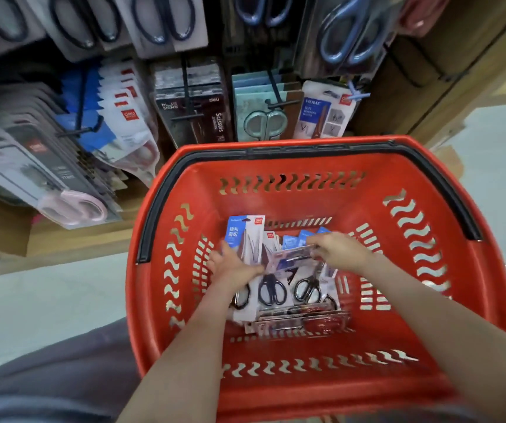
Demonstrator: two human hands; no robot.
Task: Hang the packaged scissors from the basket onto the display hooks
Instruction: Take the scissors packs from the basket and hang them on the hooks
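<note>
A red basket (322,389) stands on the floor below the display. Inside lie several packaged scissors (276,291) with black handles and white and blue cards. Both my hands are down in the basket. My right hand (341,250) pinches the end of a clear pack (291,256) lifted a little above the pile. My left hand (230,265) rests flat on the packs at the left, its fingers spread against a tall blue-topped pack (244,236). Display hooks (184,116) loaded with scissor packs stand beyond the basket's far rim.
A black handle (306,151) lies folded along the basket's far rim. Rows of hanging packs fill the rack, some jutting out at the left (47,178). A wooden shelf side (429,87) rises at the right. My grey-clad knee (62,377) is at the lower left.
</note>
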